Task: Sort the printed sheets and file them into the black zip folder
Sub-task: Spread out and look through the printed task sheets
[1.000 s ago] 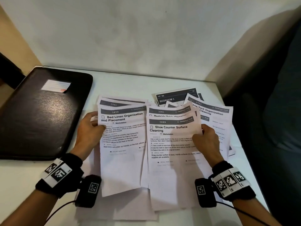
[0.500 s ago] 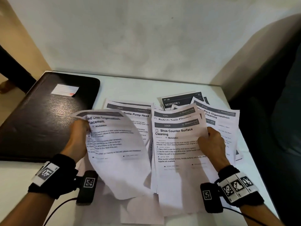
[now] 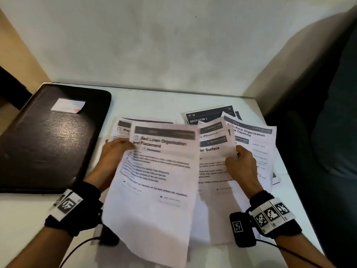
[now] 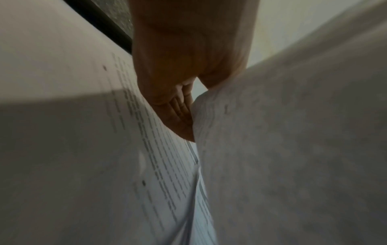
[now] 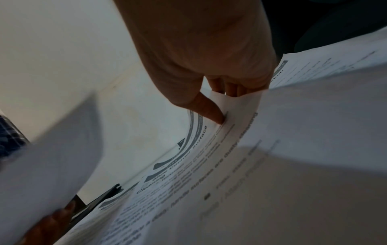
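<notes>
My left hand [image 3: 114,151] pinches the left edge of the "Bed Linen Organization and Placement" sheet [image 3: 154,182], lifted and overlapping the stack on its right. In the left wrist view the left hand [image 4: 184,116] shows its thumb against the underside of that sheet [image 4: 293,149]. My right hand [image 3: 239,161] pinches the right edge of the "Shoe Counter Surface Cleaning" stack [image 3: 214,161]; the right wrist view has the thumb [image 5: 211,112] on top of this stack [image 5: 209,182]. The black zip folder [image 3: 50,138] lies shut at the left of the white table [image 3: 146,101].
More printed sheets lie fanned at the back right, among them a "Rack Organization Cleaning" sheet [image 3: 257,144] and a dark "BEDROOM 3" card [image 3: 204,117]. Another sheet [image 3: 122,130] lies behind my left hand. A wall stands behind the table. A dark seat [image 3: 332,132] is at the right.
My left hand has carried the Bed Linen sheet up and to the right, so it now covers the left part of the stack in my right hand. The right hand has held still.
</notes>
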